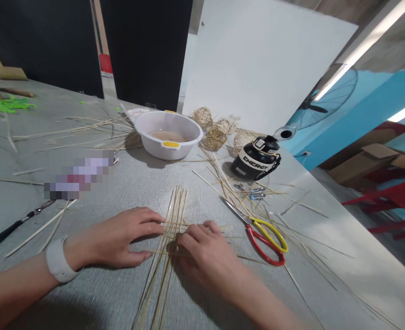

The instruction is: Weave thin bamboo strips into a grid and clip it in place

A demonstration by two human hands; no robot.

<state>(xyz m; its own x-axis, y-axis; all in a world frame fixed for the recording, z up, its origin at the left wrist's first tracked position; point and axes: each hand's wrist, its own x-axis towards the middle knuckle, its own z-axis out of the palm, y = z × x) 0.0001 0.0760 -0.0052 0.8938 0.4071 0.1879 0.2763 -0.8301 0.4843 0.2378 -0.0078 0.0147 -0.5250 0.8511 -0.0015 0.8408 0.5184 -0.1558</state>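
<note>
Thin bamboo strips lie lengthwise in a loose bundle on the grey table, crossed by several short strips in a small open weave. My left hand, wearing a white wristband, rests at the left edge of the weave. Its fingertips touch the crossing strips, with the thumb apart and lower down. On the other side, my right hand has its fingers curled down over a crosswise strip. That hand hides the weave's right part and its own thumb tip.
Scissors with red and yellow handles lie right, among loose strips. Behind stand a white basin of water, woven balls and a black bottle. A blurred-out object with a dark strap lies left.
</note>
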